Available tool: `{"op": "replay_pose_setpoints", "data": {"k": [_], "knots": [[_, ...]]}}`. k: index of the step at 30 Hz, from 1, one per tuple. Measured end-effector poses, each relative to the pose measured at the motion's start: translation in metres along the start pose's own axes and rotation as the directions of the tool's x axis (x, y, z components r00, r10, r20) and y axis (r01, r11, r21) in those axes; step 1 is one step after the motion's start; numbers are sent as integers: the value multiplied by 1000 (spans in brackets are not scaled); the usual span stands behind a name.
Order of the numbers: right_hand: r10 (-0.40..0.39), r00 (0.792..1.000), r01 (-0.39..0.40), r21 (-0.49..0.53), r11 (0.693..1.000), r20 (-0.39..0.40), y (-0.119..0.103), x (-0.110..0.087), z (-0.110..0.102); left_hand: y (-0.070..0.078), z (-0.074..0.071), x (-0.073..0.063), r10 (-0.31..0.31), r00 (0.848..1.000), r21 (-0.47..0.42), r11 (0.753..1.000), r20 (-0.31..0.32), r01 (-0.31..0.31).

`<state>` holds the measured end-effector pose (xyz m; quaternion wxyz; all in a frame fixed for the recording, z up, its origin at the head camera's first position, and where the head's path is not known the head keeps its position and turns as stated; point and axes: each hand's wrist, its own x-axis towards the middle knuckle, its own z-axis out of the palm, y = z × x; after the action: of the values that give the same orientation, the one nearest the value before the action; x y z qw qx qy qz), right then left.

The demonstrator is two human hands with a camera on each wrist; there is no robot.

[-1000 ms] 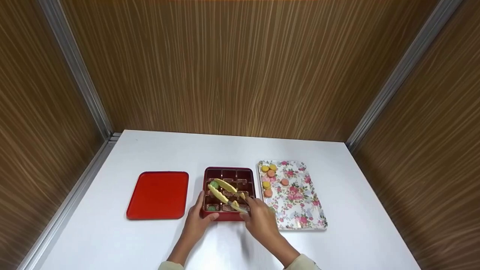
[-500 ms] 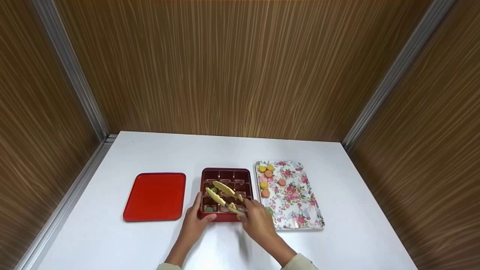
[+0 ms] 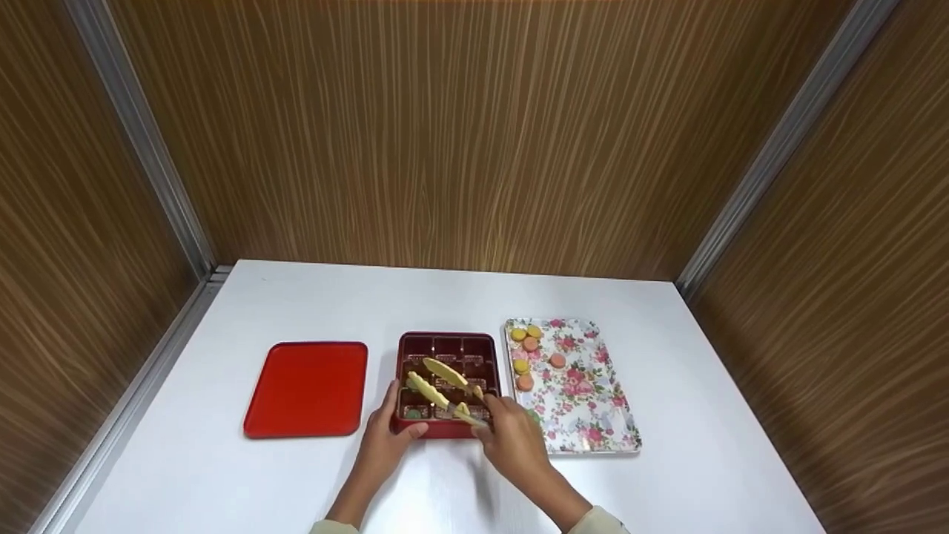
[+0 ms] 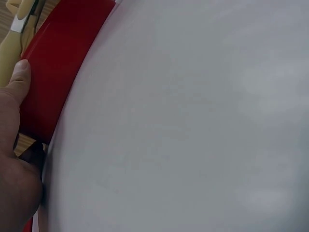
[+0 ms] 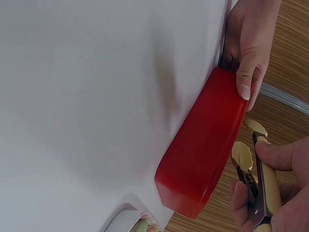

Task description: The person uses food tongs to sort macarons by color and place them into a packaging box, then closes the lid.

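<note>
My left hand (image 3: 384,437) grips the front left corner of a red box (image 3: 445,429), its thumb on the front wall. Kitchen tongs (image 3: 446,372) with cream tips are in my right hand (image 3: 515,439), over the box. Their tips stand apart above the left middle compartment, where a green macaron (image 3: 412,383) is mostly hidden behind them. Another green macaron (image 3: 413,414) lies in the front left compartment of the dark divided insert. The right wrist view shows fingers and thumb around the tongs (image 5: 271,191), beside the box wall (image 5: 203,145).
On the right, a floral tray (image 3: 582,415) bears several yellow macarons (image 3: 521,366) and pinkish orange macarons (image 3: 557,360). A green macaron (image 3: 533,417) shows beside my right hand. A flat red lid (image 3: 305,389) lies to the left. Wood-grain panels (image 3: 460,133) stand around the white table (image 3: 667,356).
The green macaron was between the tong tips and has sunk into the left middle compartment. The tong tips have spread slightly. My left hand keeps its grip, and the head view has shifted a little.
</note>
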<state>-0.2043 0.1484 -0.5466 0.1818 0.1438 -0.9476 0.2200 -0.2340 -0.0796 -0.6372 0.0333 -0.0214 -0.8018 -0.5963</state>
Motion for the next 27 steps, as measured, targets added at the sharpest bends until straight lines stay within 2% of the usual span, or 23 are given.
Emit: {"op": "replay_pose_setpoints", "data": {"k": [11,18,27], "knots": [[42,999,-43,28,999,21,7,-10,-11,2,-1,-2,-23,1000,-2,1000,5,23],[101,994,-102,33,994,30,14,-18,-19,3,-2,-1,-48,999,-17,999,26,48],[184,983,-184,61,981,21,32,-30,-29,2,-1,-1,-63,998,0,998,22,63]]}}
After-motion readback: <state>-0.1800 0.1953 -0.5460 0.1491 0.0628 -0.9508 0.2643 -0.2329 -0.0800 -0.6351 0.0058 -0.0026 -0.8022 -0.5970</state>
